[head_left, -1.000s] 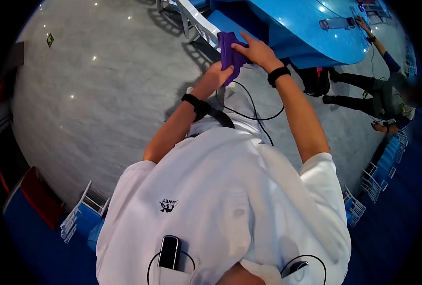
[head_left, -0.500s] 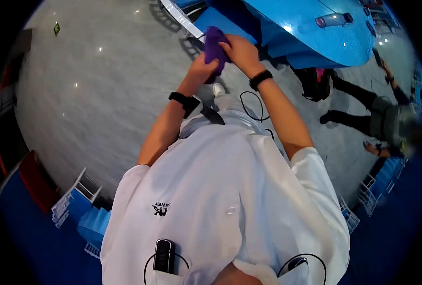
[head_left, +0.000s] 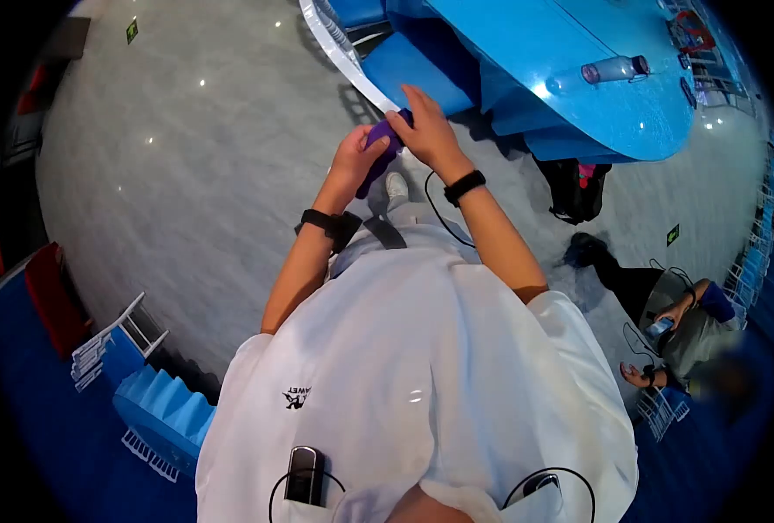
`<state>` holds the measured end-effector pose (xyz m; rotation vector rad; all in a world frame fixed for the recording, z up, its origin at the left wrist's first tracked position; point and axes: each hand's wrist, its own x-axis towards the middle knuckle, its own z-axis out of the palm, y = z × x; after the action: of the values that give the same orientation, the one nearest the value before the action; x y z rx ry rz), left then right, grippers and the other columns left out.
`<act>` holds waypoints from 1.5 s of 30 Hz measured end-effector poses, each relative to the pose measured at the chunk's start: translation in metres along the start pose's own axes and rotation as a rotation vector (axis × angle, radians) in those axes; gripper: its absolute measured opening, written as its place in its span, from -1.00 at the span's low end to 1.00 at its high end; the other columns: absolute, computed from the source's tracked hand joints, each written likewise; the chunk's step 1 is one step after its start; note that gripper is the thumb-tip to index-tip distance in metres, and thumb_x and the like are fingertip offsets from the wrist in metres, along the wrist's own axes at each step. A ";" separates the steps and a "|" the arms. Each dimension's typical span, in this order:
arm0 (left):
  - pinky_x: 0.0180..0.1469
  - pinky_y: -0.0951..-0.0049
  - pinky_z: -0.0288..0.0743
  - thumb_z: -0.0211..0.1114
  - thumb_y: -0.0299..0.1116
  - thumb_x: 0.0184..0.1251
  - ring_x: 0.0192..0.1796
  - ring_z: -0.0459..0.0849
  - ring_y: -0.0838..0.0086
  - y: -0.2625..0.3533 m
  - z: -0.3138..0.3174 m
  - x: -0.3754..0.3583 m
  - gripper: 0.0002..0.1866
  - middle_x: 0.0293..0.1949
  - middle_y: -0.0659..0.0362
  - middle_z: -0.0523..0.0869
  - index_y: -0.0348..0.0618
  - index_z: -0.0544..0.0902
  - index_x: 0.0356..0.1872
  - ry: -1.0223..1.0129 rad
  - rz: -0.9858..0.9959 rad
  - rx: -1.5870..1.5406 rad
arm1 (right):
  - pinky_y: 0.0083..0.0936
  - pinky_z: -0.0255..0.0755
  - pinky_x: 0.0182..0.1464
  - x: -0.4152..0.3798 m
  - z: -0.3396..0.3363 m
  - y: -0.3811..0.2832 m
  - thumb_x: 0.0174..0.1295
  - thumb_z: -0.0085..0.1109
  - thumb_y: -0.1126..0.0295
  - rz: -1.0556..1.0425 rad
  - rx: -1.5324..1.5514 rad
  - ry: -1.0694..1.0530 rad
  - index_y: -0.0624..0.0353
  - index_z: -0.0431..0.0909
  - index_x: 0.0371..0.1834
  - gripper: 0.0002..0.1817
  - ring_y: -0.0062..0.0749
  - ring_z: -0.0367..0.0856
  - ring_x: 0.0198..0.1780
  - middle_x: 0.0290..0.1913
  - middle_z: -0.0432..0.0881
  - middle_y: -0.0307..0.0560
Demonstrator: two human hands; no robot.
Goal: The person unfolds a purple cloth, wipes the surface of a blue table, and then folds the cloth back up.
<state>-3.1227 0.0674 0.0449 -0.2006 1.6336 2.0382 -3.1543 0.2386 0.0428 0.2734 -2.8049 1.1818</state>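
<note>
A bunched purple cloth [head_left: 383, 144] is held out in front of my body, between my two hands. My left hand [head_left: 352, 161] is closed around its lower part, with the thumb on top. The cloth's upper end sits between the thumb and fingers of my right hand [head_left: 429, 135], whose index side points forward. A loose end of the cloth hangs below my left hand. Black bands circle both wrists.
A table with a shiny blue cover [head_left: 544, 52] stands ahead right, bearing a clear bottle [head_left: 614, 70]. A white-framed chair [head_left: 339, 52] is beside it. A black bag [head_left: 574, 196] lies on the floor. Another person [head_left: 683, 322] is at right, holding a phone-like object.
Both hands have come nearer my body with the cloth, which is more bunched now. The view has shifted, and the other person at right has moved nearer and lower in view.
</note>
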 end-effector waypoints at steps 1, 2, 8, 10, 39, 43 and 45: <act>-0.15 0.56 0.55 0.24 -0.33 0.43 -0.21 0.67 0.57 0.006 0.010 0.005 -0.72 -0.21 0.17 0.70 -0.25 0.50 0.03 0.023 0.063 -0.099 | -0.16 0.20 0.38 -0.012 -0.015 0.009 0.29 0.17 0.05 0.043 0.010 -0.019 0.34 0.31 0.33 -0.31 0.16 0.32 0.35 0.33 0.37 0.31; -0.15 0.56 0.55 0.24 -0.33 0.43 -0.21 0.67 0.57 0.012 0.016 0.006 -0.72 -0.21 0.17 0.70 -0.25 0.50 0.03 0.008 0.054 -0.100 | -0.18 0.20 0.38 -0.026 -0.025 0.012 0.31 0.15 0.01 0.123 -0.003 0.004 0.37 0.29 0.34 -0.28 0.18 0.33 0.35 0.34 0.36 0.32; -0.21 0.56 0.56 0.25 -0.27 0.42 -0.31 0.69 0.57 0.028 0.010 0.034 -0.73 -0.27 0.17 0.71 -0.23 0.52 -0.02 0.045 0.062 -0.188 | -0.22 0.39 0.21 -0.050 -0.009 0.014 0.38 0.09 0.06 0.369 0.220 -0.066 0.33 0.33 0.32 -0.38 0.18 0.51 0.18 0.15 0.52 0.38; -0.24 0.55 0.57 0.24 -0.25 0.43 -0.33 0.69 0.56 0.039 0.006 0.037 -0.73 -0.28 0.17 0.71 -0.25 0.53 -0.04 0.023 0.052 -0.193 | -0.19 0.43 0.11 -0.031 -0.015 -0.003 0.39 0.07 0.15 0.299 0.235 -0.068 0.23 0.43 0.22 -0.54 0.16 0.54 0.11 0.10 0.57 0.29; -0.15 0.58 0.47 0.31 -0.31 0.37 -0.24 0.57 0.66 0.046 -0.054 0.031 -0.76 -0.26 0.33 0.66 -0.18 0.60 -0.03 -0.141 -0.087 0.064 | -0.09 0.53 -0.15 0.041 -0.031 0.000 0.13 0.26 0.13 0.016 -0.308 -0.688 0.33 0.51 -0.15 -0.56 0.11 0.67 -0.21 -0.29 0.68 0.21; -0.11 0.52 0.50 0.30 -0.25 0.36 -0.19 0.62 0.55 0.053 -0.058 0.033 -0.71 -0.26 0.25 0.70 -0.25 0.63 -0.06 0.166 -0.078 0.287 | -0.09 0.55 -0.15 0.055 -0.037 0.006 0.19 0.21 0.08 -0.051 -0.184 -0.813 0.38 0.47 -0.13 -0.51 0.11 0.69 -0.25 -0.35 0.69 0.19; -0.12 0.45 0.51 0.31 -0.22 0.32 -0.23 0.64 0.45 0.049 -0.056 0.041 -0.66 -0.25 0.13 0.71 -0.30 0.62 -0.06 0.464 0.100 0.491 | -0.05 0.53 -0.17 0.061 -0.005 0.017 0.25 0.14 0.03 -0.138 -0.052 -0.718 0.43 0.41 -0.09 -0.45 0.18 0.67 -0.24 -0.35 0.66 0.30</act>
<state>-3.1929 0.0197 0.0552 -0.4437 2.4157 1.6659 -3.2172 0.2459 0.0436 1.0569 -3.3048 1.1453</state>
